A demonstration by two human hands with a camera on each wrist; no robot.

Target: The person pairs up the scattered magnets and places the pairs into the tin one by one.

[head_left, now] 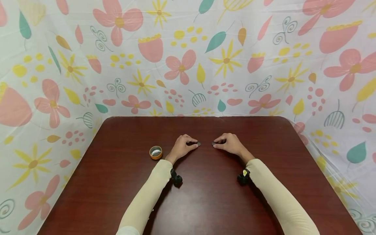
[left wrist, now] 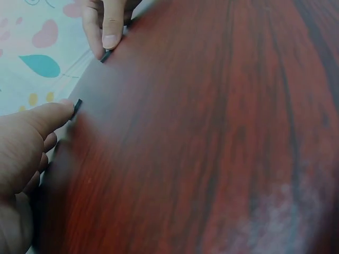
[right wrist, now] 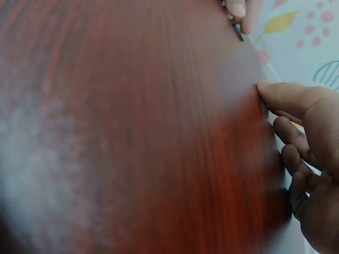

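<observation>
Over the far half of the table, my left hand [head_left: 181, 147] pinches a small dark round disc [head_left: 198, 143] between thumb and forefinger. Facing it, my right hand [head_left: 230, 144] pinches a second small dark disc [head_left: 213, 143] in the same manner. A short gap separates the two discs. Seen edge-on in the left wrist view, the left disc [left wrist: 77, 109] looks thin, flat and black. In the right wrist view, my right thumb [right wrist: 280, 96] mostly hides its own disc, while the left hand's disc [right wrist: 238, 33] shows at the top. Whether they are coins or magnets, I cannot tell.
A small round orange tin [head_left: 156, 152], silver inside, stands open left of my left hand. The dark red wooden table [head_left: 202, 202] has rounded far corners. Behind it hangs a flower-printed cloth [head_left: 188, 88]. Both wrists wear black camera mounts.
</observation>
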